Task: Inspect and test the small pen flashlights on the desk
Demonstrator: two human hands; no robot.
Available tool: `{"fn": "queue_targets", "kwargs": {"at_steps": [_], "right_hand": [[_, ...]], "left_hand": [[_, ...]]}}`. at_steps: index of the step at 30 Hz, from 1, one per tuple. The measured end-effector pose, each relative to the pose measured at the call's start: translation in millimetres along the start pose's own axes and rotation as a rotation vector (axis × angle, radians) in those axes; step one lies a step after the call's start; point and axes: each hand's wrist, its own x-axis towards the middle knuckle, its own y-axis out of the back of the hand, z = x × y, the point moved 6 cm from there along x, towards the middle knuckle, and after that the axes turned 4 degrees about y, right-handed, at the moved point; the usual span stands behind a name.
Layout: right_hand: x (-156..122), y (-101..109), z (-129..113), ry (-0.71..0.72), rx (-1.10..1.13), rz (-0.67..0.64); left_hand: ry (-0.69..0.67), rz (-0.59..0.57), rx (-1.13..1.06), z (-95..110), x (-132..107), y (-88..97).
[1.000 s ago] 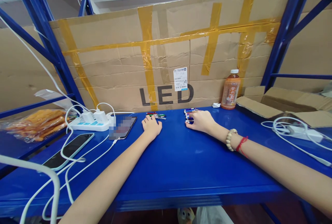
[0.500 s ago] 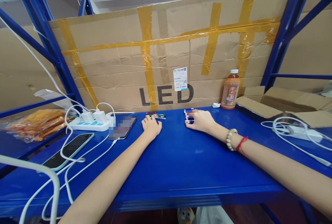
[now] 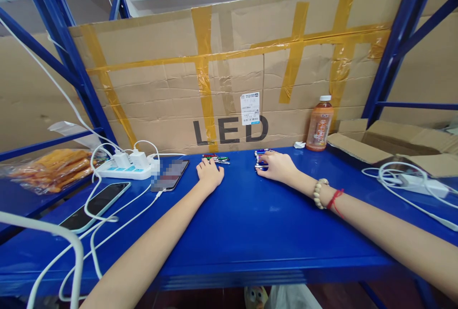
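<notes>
My left hand (image 3: pixel 210 174) rests palm down on the blue shelf top (image 3: pixel 243 223), fingers a little apart. Just beyond its fingertips lies a small group of slim pens (image 3: pixel 222 160) in red, green and silver; the fingers partly hide them, and whether they touch I cannot make out. Over to the right, several blue pens with silver parts (image 3: pixel 258 154) lie side by side in a row. My right hand (image 3: pixel 281 166) lies over their right ends, with thumb and fingers apart and resting on them. A beaded bracelet (image 3: pixel 318 193) and a red string are on that wrist.
Left stand a white power strip (image 3: pixel 125 170), two phones, one being this dark one (image 3: pixel 96 206), and loose white cables. Bagged orange cloth (image 3: pixel 57 168) lies far left. A drink bottle (image 3: pixel 319 125), an opened carton (image 3: pixel 393 142) and a white adapter (image 3: pixel 422 184) are right. Cardboard (image 3: pixel 161 94) walls the back.
The whole view has shifted very slightly. Both hands and the pens stay in the same places relative to the shelf.
</notes>
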Motion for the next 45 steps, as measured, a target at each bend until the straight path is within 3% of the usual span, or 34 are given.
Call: {"fn": "queue_targets", "kwargs": {"at_steps": [6,25,45], "right_hand": [[-0.3,-0.8,-2.5,0.025,0.017,0.033],[-1.9,-1.7,-1.7,-0.151,0.089,-0.006],[-1.7,-3.5,-2.6,-0.102,0.031,-0.006]], "left_hand": [[-0.001,-0.005,-0.005,0.1,0.1,-0.3],[0.001,-0.017,-0.020,0.3,-1.6,1.4],[-0.006,-0.015,-0.008,0.8,0.3,-1.1]]}}
